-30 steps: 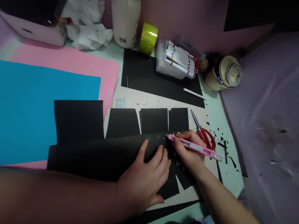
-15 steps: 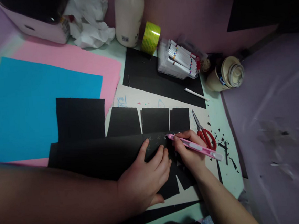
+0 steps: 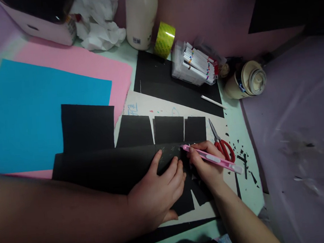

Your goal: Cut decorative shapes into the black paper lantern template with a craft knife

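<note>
A large piece of black paper (image 3: 106, 170) with slits cut along its edges lies across the desk. My left hand (image 3: 161, 189) rests on it with the fingers stretched out, pressing it down. Small star shapes are drawn in light lines by its fingertips. In my right hand (image 3: 207, 164) is a pink utility knife (image 3: 221, 162), gripped like a pen. Its tip touches the black paper by the rightmost star. Just beyond that hand lie red-handled scissors (image 3: 222, 145), partly covered by the fingers.
Blue paper (image 3: 32, 109) and pink paper (image 3: 119, 72) spread at left. Along the back stand a white bottle (image 3: 141, 22), yellow-green tape (image 3: 165, 40) and a box of markers (image 3: 195, 64). A white stick (image 3: 212, 101) lies on another black sheet (image 3: 158, 80). Black scraps (image 3: 245, 163) litter the right edge.
The whole view has shifted very slightly. Both hands and the utility knife keep nearly the same place on the paper.
</note>
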`<act>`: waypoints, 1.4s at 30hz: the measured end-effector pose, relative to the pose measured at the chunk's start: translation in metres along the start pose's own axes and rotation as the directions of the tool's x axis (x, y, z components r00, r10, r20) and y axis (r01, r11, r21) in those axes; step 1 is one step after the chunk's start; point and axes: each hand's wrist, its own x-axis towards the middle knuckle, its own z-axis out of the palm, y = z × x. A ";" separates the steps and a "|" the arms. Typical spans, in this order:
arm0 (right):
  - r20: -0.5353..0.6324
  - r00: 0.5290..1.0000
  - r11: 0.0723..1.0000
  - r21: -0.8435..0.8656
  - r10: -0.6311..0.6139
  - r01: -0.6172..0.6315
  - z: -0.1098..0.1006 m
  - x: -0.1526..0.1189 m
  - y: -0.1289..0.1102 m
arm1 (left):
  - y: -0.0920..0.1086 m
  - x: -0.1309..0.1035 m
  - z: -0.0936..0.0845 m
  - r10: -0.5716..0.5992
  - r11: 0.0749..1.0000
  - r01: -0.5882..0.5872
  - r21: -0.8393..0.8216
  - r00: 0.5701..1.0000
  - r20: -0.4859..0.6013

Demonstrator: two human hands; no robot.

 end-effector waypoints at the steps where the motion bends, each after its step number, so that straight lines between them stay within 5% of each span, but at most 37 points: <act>1: 0.001 1.000 1.000 -0.004 -0.003 0.003 0.000 0.000 0.000 | 0.000 0.000 0.000 0.000 1.000 0.000 -0.001 1.000 0.000; 15: 0.019 0.977 0.968 -0.128 -0.213 0.214 0.000 -0.002 -0.010 | 0.000 0.000 -0.001 0.000 1.000 0.000 -0.001 1.000 0.018; 38: 0.073 0.975 0.972 -0.095 -0.210 0.216 -0.003 -0.008 -0.009 | -0.001 0.001 -0.002 0.007 1.000 -0.007 -0.009 1.000 0.012; 42: -0.040 0.987 0.988 -0.021 -0.154 0.153 -0.003 -0.008 -0.004 | -0.001 0.000 -0.002 0.005 1.000 -0.005 -0.012 1.000 0.016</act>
